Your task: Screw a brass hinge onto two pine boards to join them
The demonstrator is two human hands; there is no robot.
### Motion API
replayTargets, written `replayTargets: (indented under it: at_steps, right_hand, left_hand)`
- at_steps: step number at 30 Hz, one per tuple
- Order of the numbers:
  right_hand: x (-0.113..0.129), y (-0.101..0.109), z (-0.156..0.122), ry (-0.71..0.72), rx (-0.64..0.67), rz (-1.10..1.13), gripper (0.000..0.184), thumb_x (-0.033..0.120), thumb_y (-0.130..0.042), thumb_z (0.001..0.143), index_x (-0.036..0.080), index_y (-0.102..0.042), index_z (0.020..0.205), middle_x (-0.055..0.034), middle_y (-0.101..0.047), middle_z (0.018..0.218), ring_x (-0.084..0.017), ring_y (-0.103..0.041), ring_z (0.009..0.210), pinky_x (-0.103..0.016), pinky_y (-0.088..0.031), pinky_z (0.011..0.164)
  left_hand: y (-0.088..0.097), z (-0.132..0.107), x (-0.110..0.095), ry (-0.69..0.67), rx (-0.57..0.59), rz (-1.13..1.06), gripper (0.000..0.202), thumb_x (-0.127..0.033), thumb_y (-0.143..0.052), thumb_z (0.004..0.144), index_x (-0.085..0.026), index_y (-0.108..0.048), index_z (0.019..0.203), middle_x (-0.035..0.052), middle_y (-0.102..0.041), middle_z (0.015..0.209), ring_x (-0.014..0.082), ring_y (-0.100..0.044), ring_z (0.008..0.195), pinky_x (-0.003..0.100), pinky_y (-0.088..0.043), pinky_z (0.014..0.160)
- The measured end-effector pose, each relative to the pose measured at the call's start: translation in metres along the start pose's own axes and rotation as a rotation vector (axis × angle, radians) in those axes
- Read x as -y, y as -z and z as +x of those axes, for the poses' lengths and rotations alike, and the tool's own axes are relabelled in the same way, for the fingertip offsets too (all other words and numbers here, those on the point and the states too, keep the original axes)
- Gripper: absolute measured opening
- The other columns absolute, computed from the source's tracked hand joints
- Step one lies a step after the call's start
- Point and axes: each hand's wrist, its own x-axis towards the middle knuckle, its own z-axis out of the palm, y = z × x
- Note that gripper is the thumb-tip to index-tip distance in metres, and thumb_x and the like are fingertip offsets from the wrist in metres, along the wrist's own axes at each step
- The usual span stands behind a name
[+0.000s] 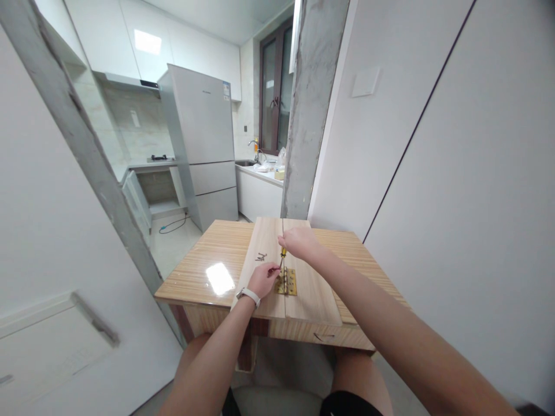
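Two light wooden boards point(312, 292) lie side by side on a small wooden table point(203, 271). A brass hinge point(287, 282) spans their seam near the front. My right hand point(299, 241) is closed around the handle of a yellow screwdriver point(282, 254), whose shaft points down at the hinge. My left hand point(264, 279), with a white wristband, pinches near the screwdriver tip at the hinge's left leaf; what the fingers hold is too small to make out. A few loose screws point(261, 257) lie on the left board.
White walls stand close on the left and right. A concrete pillar point(310, 110) rises behind the table. Beyond it is a kitchen with a grey fridge point(203, 144), a counter with a sink point(255, 167) and a dark window. My knees are under the table's front edge.
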Motion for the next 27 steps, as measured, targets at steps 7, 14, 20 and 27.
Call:
replayTargets:
  at_steps: [7,14,20,27]
  right_hand:
    - [-0.006,0.002,-0.009,0.14,-0.044,0.167,0.022,0.033,-0.048,0.102,0.018,-0.06,0.115,-0.012,-0.073,0.111,-0.022,-0.068,0.1,-0.027,-0.046,0.079]
    - [-0.01,0.008,-0.008,0.15,-0.015,0.172,0.016,0.026,-0.05,0.1,0.016,-0.063,0.103,-0.0139,-0.073,0.108,-0.023,-0.068,0.101,-0.027,-0.044,0.08]
    - [-0.009,0.017,-0.009,0.184,0.011,0.15,0.017,0.02,-0.051,0.097,0.015,-0.065,0.103,-0.014,-0.074,0.108,-0.023,-0.068,0.102,-0.027,-0.044,0.079]
    - [-0.009,0.017,-0.008,0.168,0.035,0.1,0.025,0.027,-0.047,0.099,0.014,-0.066,0.107,-0.0166,-0.073,0.108,-0.026,-0.068,0.102,-0.031,-0.046,0.082]
  left_hand:
    - [-0.001,0.001,0.001,0.011,-0.013,0.012,0.014,-0.025,-0.06,0.091,-0.019,-0.073,0.088,0.0032,-0.074,0.088,0.0169,-0.065,0.081,0.027,-0.049,0.076]
    - [0.0,0.0,-0.001,-0.002,-0.012,0.025,0.015,-0.024,-0.06,0.091,-0.019,-0.073,0.088,0.0031,-0.074,0.086,0.0168,-0.065,0.079,0.026,-0.048,0.075]
    - [0.001,-0.001,-0.006,-0.019,-0.012,0.01,0.016,-0.025,-0.059,0.092,-0.019,-0.073,0.09,0.0032,-0.074,0.088,0.0168,-0.065,0.08,0.026,-0.049,0.077]
    - [0.001,-0.001,-0.006,-0.014,-0.01,0.009,0.016,-0.028,-0.059,0.092,-0.02,-0.073,0.089,0.0031,-0.074,0.087,0.0169,-0.065,0.08,0.027,-0.049,0.077]
